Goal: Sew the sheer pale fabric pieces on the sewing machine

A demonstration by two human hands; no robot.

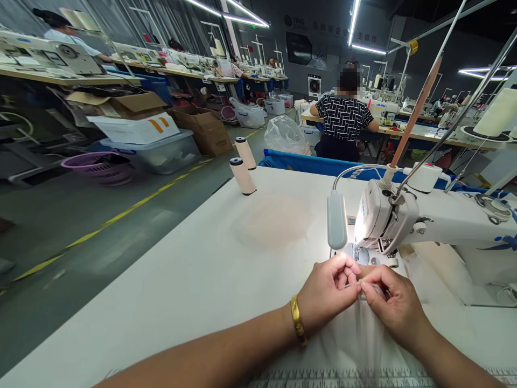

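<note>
My left hand [329,293], with a gold bracelet [298,320] at the wrist, pinches a sheer pale fabric [357,337] between thumb and fingers. Close against it, my right hand [393,304] is closed on the same fabric, the fingertips of both hands almost touching. The fabric hangs down from the pinch toward the table's front edge. Just beyond my hands stands a white sewing machine [452,215], its needle area lit. A grey lamp [336,221] on a bent neck hangs left of the machine head.
Two pale thread cones [243,177] [245,153] stand at the far left edge of the white table [194,280]. A ruler strip [339,377] runs along the front. Blue cloth [307,163] hangs behind the table. Ahead, a person [345,118] sits at another machine. Bins and boxes line the aisle.
</note>
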